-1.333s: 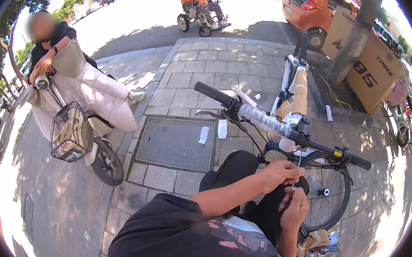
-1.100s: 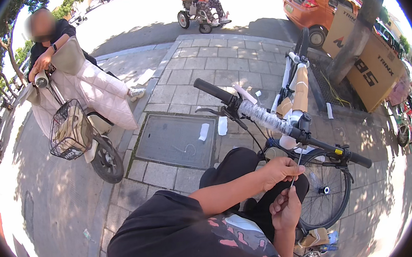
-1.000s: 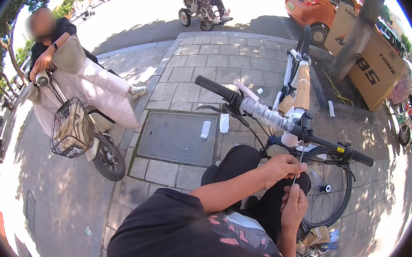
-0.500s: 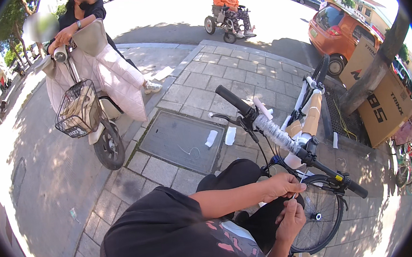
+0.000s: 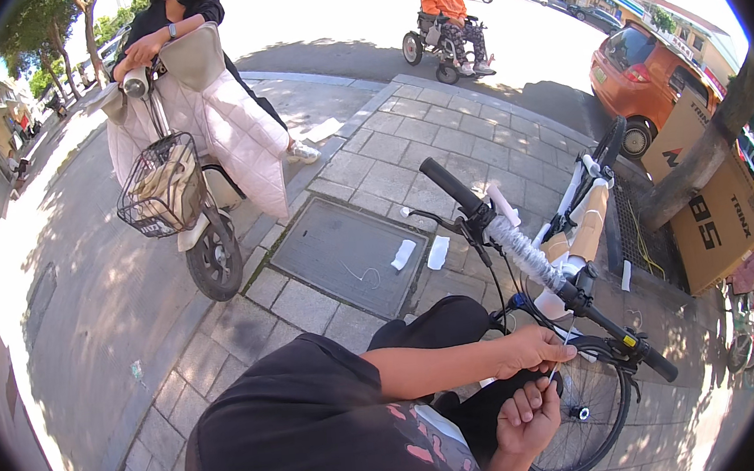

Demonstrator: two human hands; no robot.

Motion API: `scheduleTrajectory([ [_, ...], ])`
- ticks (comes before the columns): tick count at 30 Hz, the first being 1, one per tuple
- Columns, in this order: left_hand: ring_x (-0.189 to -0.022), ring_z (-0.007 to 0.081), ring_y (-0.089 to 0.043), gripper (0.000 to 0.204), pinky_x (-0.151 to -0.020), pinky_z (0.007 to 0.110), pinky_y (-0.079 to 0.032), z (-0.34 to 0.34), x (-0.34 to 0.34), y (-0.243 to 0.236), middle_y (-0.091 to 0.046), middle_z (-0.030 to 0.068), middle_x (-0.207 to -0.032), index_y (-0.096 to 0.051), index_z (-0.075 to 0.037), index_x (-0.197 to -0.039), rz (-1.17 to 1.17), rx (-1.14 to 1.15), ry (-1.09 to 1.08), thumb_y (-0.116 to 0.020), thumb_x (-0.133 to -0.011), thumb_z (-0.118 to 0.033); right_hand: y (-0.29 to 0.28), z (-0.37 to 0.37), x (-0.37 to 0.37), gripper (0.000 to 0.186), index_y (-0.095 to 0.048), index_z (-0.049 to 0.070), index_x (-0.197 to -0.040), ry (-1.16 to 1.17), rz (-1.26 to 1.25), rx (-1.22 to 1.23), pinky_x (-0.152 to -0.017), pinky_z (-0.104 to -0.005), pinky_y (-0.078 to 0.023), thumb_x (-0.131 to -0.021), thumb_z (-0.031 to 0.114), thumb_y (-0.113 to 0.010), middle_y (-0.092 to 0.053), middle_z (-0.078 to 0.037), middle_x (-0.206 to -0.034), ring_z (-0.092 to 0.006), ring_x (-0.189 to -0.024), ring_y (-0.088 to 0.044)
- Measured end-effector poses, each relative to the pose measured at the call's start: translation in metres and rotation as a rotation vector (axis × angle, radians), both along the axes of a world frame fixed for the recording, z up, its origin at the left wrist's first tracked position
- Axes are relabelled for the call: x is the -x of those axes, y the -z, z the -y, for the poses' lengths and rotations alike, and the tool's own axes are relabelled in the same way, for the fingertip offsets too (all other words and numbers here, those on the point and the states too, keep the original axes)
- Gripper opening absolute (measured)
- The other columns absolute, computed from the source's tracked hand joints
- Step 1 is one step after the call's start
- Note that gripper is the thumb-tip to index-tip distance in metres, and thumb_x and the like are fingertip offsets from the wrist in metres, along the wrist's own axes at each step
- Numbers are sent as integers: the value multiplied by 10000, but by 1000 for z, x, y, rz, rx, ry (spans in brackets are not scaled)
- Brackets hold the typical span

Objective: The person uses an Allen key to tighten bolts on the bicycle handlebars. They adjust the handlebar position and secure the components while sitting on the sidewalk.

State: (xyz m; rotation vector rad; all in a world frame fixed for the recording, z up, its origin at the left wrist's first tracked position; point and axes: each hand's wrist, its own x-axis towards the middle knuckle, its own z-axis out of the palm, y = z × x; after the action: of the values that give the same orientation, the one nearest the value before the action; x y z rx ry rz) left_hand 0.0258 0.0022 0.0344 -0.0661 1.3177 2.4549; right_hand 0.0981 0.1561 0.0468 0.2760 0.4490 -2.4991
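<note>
A bicycle stands in front of me, its handlebar [image 5: 525, 254] wrapped in clear plastic in the middle and its frame covered with cardboard and white padding [image 5: 596, 207]. Beside the front wheel [image 5: 603, 435], just below the handlebar, my two hands are close together. My left hand [image 5: 539, 348] pinches a thin pale strand [image 5: 553, 369] between thumb and fingers. Just below, my right hand [image 5: 529, 415] has curled fingers closed at the strand's lower end. Whether the strand is a tie or a cable, I cannot tell.
White scraps [image 5: 439, 252] lie by a metal cover [image 5: 334, 257] in the paving. A person leans on a scooter with a basket [image 5: 158, 187] at left. Another sits in a wheelchair [image 5: 446, 45]. Cardboard boxes [image 5: 718, 233] lean by a tree trunk [image 5: 702, 153]; an orange car [image 5: 640, 69] stands behind.
The whole view has shifted, so the surroundings sit farther right. My right hand has turned, its curled fingers now showing more, and both hands still hold the strand.
</note>
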Motion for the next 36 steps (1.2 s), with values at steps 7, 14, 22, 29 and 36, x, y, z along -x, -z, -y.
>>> scheduleTrajectory([
  [7, -703, 93, -571, 348, -635, 254, -441, 0, -1, 1, -708, 36, -841, -685, -54, -956, 11, 64, -16, -874, -978, -346, 12, -3, -10, 392, -721, 45, -1037, 115, -438, -1118, -493, -265, -414, -1154, 396, -589, -547, 30, -694, -64, -559, -506],
  [14, -682, 76, -578, 357, -581, 256, -500, 6, -5, -15, -673, 11, -811, -676, -89, -925, 135, 55, -13, -837, -1004, -397, -3, 17, -6, 520, -757, -36, -1142, -9, -238, -474, -477, -298, -426, -1181, 411, -494, -627, -34, -718, -111, -512, -497],
  [22, -627, 157, -695, 288, -555, 299, -538, 27, -39, -25, -699, 36, -787, -631, -84, -1017, 50, 90, 21, -745, -1079, -341, -22, -20, -9, 444, -799, 0, -1089, -200, -642, -1006, -574, -246, -460, -1138, 402, -619, -688, -12, -787, -83, -627, -577],
  [29, -702, 71, -554, 321, -654, 261, -482, 88, -22, -89, -623, -40, -816, -674, -20, -1203, -631, 684, -328, -653, -1140, -334, -88, -31, 57, 222, -766, 3, -1125, 403, -1449, -1840, -805, -418, -555, -1009, 191, -745, -751, -121, -1003, -299, -899, -716],
  [36, -802, 74, -513, 304, -773, 303, -495, 86, 26, -136, -624, -5, -880, -695, -78, -1340, -699, 1103, -210, -634, -1141, -300, -85, -35, 155, 372, -712, 113, -1333, 61, -1882, -1982, -869, -500, -551, -1029, 327, -721, -727, -143, -1068, -381, -1007, -711],
])
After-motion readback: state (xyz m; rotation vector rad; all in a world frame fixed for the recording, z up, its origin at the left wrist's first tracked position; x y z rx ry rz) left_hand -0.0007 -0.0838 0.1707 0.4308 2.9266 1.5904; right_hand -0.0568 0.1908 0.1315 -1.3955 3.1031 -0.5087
